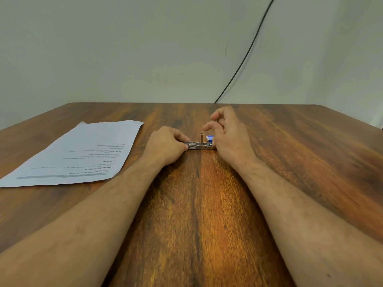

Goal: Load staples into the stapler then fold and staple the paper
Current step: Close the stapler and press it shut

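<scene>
Stapler (199, 145) parts lie low and flat on the wooden table (290, 162), about the middle of its width and well back from the near edge, a small metal thing with its length running left to right. A thin metal post stands straight up from it near its middle. Its left end disappears under the left hand (165, 146), whose fingers are curled down around that end, gripping it against the tabletop. Its right end runs up to the right hand (228, 135), which sits just beside and partly over that end. That hand is loosely cupped, the fingers bent and spread a little, raised above the stapler; I cannot tell whether the fingertips hold anything, as they are slightly blurred and turned away.

Just behind the stapler's right end, touching or nearly touching the right hand, is a small blue and white box (209, 138), mostly hidden by the hand. Whether it touches the stapler I cannot make out.

Well to the left of the stapler a sheet of printed paper (78, 154) lies flat and unfolded on the table, its text upside down from where the person sits. Far behind the stapler, a black cable (248, 50) hangs down the pale wall to the table's back edge.
</scene>
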